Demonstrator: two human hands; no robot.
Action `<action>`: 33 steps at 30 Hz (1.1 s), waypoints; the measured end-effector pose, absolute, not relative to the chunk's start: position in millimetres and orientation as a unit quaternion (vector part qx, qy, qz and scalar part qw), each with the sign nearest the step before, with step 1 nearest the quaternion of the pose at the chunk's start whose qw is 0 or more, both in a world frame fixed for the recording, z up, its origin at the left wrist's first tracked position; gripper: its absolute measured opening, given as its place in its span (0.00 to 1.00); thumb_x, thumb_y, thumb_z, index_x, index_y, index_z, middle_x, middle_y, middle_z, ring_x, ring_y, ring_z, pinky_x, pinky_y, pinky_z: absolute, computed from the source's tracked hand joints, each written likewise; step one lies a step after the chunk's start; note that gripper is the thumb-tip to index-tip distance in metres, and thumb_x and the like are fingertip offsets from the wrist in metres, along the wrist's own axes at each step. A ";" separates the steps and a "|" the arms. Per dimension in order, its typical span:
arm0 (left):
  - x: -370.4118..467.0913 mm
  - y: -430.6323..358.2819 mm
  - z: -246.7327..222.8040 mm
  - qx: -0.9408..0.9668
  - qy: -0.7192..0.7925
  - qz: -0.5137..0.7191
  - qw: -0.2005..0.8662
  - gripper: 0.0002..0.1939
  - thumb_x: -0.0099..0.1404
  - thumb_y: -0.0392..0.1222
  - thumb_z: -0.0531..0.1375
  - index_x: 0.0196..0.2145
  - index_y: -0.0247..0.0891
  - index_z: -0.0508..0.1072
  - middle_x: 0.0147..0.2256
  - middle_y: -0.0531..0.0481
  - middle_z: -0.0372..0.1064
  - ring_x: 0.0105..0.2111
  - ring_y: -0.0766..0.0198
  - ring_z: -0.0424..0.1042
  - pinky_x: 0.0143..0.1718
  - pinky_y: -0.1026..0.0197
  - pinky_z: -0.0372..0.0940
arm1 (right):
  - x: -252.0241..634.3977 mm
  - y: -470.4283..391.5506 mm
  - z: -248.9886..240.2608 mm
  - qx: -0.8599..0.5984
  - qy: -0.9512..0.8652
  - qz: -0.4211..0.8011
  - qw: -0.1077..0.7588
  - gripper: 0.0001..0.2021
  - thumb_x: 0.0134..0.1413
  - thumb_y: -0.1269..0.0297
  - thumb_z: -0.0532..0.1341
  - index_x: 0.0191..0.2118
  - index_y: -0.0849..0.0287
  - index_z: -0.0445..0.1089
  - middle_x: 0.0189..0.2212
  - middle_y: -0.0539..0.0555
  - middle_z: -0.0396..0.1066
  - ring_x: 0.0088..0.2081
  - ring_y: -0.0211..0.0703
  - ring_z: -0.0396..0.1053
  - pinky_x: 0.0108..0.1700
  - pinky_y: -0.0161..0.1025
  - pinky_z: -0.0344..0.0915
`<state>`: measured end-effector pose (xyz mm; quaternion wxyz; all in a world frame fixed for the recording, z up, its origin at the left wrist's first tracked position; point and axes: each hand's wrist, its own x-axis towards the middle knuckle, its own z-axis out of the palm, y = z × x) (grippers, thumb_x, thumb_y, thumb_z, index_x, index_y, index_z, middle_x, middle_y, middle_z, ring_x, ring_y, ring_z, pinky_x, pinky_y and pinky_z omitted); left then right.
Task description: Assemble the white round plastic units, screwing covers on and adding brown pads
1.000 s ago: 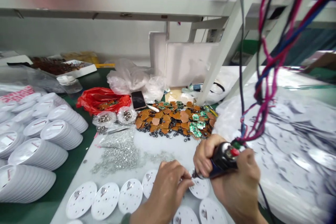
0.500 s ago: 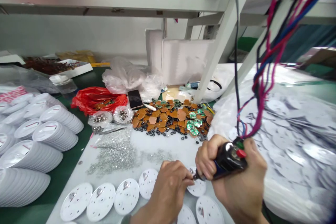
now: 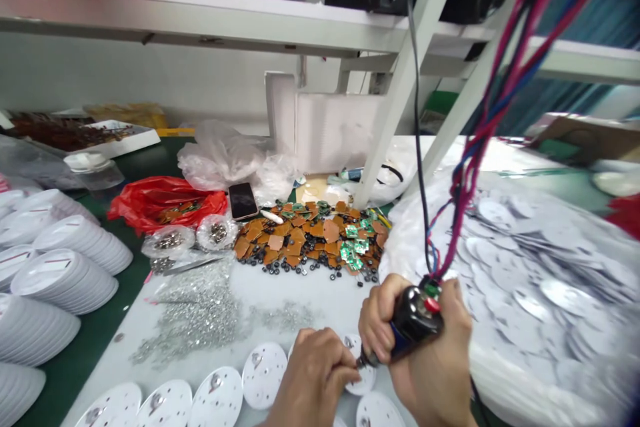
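My right hand point(image 3: 430, 360) grips a black electric screwdriver point(image 3: 413, 323) with a red button, and coloured cables point(image 3: 470, 160) run up from it. Its tip points left and down at a white round disc point(image 3: 357, 373). My left hand point(image 3: 313, 377) has its fingers pinched together right at the tip, touching that disc; whether a screw sits between the fingers is hidden. More white discs point(image 3: 263, 373) lie in a row along the near edge of the white mat point(image 3: 320, 283).
A pile of small silver screws point(image 3: 200, 310) lies left of my hands. Brown and green circuit boards point(image 3: 310, 237) with black rings lie behind them, near a phone point(image 3: 243, 200) and a red bag point(image 3: 165, 200). Stacked white housings point(image 3: 65, 277) stand left; loose discs in plastic point(image 3: 540, 280) lie right.
The view has tipped up and shifted right, so everything sits lower and further left. Both hands stay together at the disc, with the screwdriver still at my left fingertips.
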<state>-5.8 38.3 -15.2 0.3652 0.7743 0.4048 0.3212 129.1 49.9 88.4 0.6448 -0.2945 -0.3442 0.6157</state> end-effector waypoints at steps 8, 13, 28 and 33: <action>-11.3 33.8 -32.3 0.868 0.341 0.342 0.112 0.09 0.76 0.38 0.53 0.44 0.43 0.74 0.37 0.55 0.80 0.39 0.60 0.78 0.53 0.50 0.63 | 148.6 43.4 79.8 -0.355 -0.363 0.560 0.655 0.32 0.58 0.34 0.52 0.21 0.58 0.70 0.13 0.49 0.59 0.15 0.35 0.58 0.19 0.34 0.55; -9.3 30.7 -36.3 0.914 0.271 0.299 -0.032 0.12 0.74 0.49 0.58 0.48 0.40 0.73 0.46 0.57 0.80 0.53 0.55 0.74 0.62 0.48 0.57 | 160.9 39.2 76.8 -0.384 -0.378 0.537 0.648 0.31 0.57 0.34 0.53 0.20 0.58 0.70 0.12 0.50 0.59 0.15 0.37 0.59 0.18 0.35 0.55; -3.5 26.8 -36.7 0.911 0.281 0.292 -0.076 0.08 0.74 0.46 0.59 0.44 0.42 0.75 0.45 0.61 0.80 0.51 0.54 0.75 0.70 0.44 0.34 | 152.6 43.0 50.8 -0.370 -0.371 0.567 0.636 0.31 0.59 0.35 0.52 0.22 0.57 0.71 0.13 0.50 0.61 0.16 0.35 0.58 0.19 0.33 0.56; -3.6 25.3 -38.6 0.913 0.287 0.282 -0.066 0.07 0.73 0.45 0.60 0.46 0.42 0.75 0.47 0.61 0.79 0.53 0.55 0.73 0.71 0.44 0.30 | 152.8 43.9 45.1 -0.370 -0.376 0.574 0.627 0.30 0.61 0.37 0.51 0.22 0.57 0.71 0.13 0.50 0.61 0.15 0.35 0.56 0.18 0.34 0.53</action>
